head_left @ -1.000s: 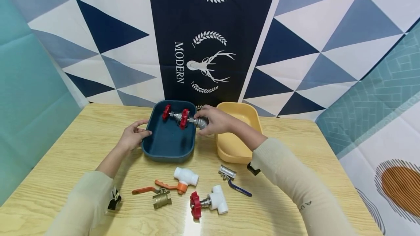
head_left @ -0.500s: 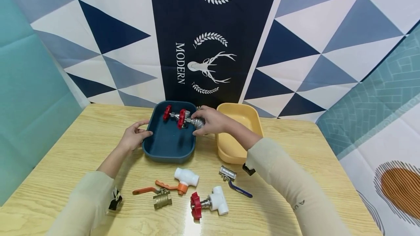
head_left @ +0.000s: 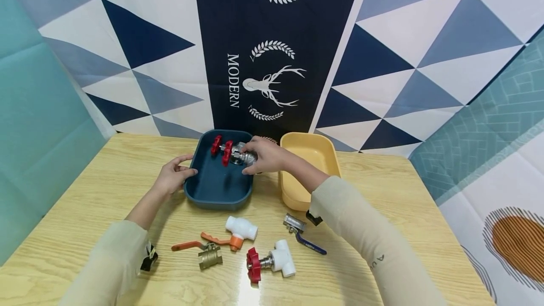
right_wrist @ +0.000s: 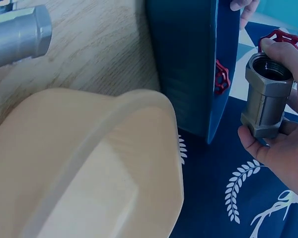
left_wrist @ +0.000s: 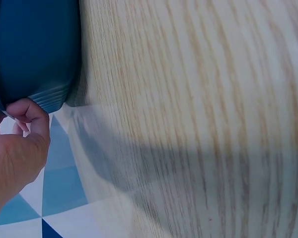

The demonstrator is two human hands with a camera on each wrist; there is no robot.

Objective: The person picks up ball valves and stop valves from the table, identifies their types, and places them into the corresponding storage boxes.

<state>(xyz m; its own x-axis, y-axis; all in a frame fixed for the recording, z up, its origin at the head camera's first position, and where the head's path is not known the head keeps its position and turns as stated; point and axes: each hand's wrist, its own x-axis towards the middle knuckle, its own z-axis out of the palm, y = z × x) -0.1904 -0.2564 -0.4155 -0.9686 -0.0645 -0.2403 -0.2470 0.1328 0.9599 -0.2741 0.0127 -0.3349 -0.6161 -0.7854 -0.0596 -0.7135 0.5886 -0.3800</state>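
Observation:
My right hand [head_left: 267, 155] grips a metal gate valve [right_wrist: 266, 106] by its body, over the right side of the blue bin [head_left: 216, 188]. The valve's red handwheel [head_left: 227, 153] points left, inside the bin's outline. In the right wrist view its open threaded end faces the camera, between thumb and fingers. A second valve with a red handwheel [head_left: 216, 145] lies at the back of the blue bin, partly hidden by the held one. My left hand [head_left: 170, 177] pinches the bin's left rim, thumb inside; the left wrist view shows those fingers [left_wrist: 32, 111] at the rim.
A yellow bin [head_left: 303, 192] stands to the right under my right forearm. In front lie a brass ball valve [head_left: 210, 259], a white valve with orange handle [head_left: 241, 228], a white tee valve with red wheel [head_left: 280, 259] and a steel valve with blue lever [head_left: 295, 223].
My right hand has moved left with the gate valve, carrying it from over the blue bin's right rim further in. The left hand has stayed on the rim.

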